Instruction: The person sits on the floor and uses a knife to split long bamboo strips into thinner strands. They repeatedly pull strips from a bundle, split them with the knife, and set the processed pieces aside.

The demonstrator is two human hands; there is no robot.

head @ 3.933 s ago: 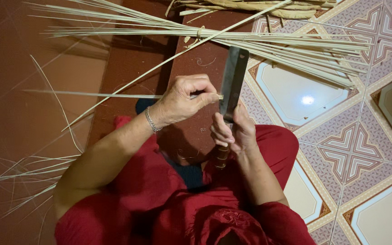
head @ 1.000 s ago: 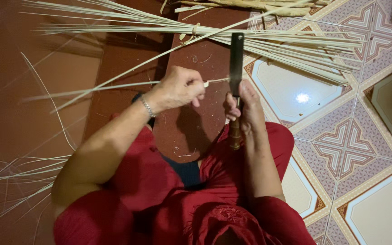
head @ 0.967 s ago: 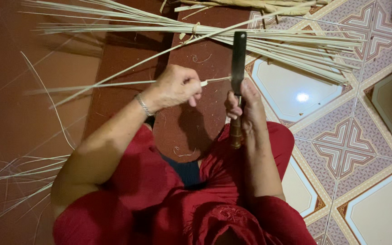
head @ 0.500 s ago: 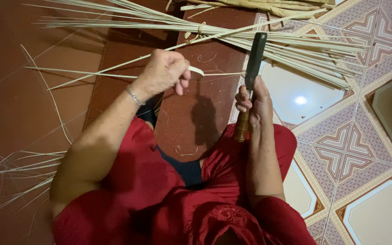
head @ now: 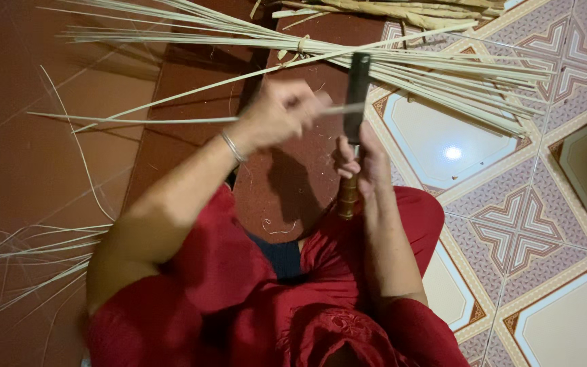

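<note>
Patterned floor tiles [head: 511, 224] are lying beneath the seated person, whose right hand [head: 361, 160] is clasping an upright knife [head: 356, 95] while the left hand [head: 276, 115] is pinching a thin strip [head: 137, 120] across the blade, apparently mid-shaving; next, a steady pull.

A patterned tile floor [head: 511, 224] and brown mat [head: 191, 136] carry a tied bundle of pale strips [head: 402, 64]

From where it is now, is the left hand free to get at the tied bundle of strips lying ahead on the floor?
Probably not right away: the left hand is closed on a thin strip held against the knife in the right hand. The bundle lies just beyond, with nothing in between.
</note>
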